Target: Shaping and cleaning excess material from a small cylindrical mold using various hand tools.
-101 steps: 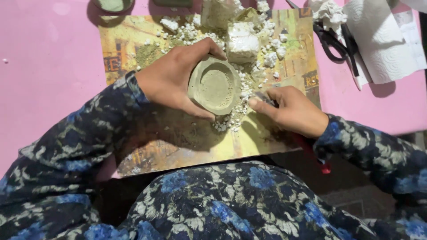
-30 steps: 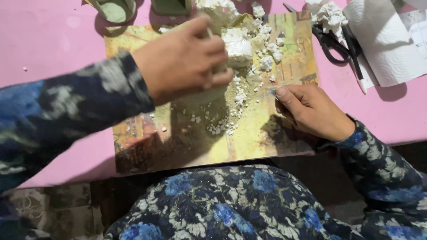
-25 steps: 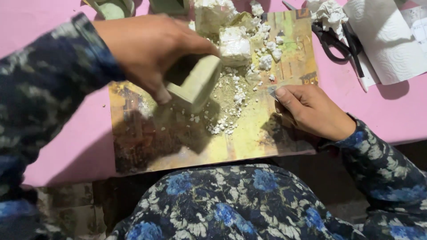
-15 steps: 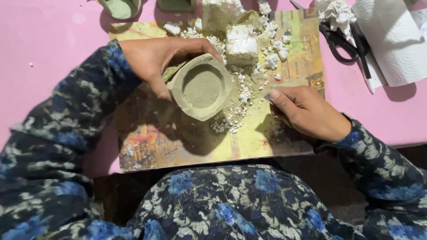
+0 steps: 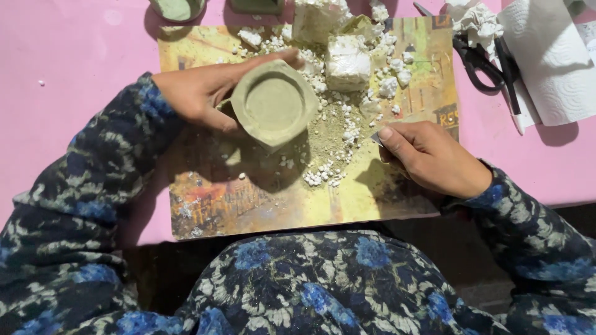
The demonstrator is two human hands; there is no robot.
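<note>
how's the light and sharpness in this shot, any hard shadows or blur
Head view: hard sunlight from the upper right; the grey-green clay cup in the left hand casts a dark shadow down-left on the painted board. The right hand shadows the board too. The paper towel is bright, near glare. Focus is sharp; no motion blur.

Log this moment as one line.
left hand: holds grey-green clay dish | right hand: pinches small blade | under: printed board

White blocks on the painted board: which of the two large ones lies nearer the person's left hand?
The taller white block at the board's top edge; the squarer white block lies farther right of the left hand.
</note>
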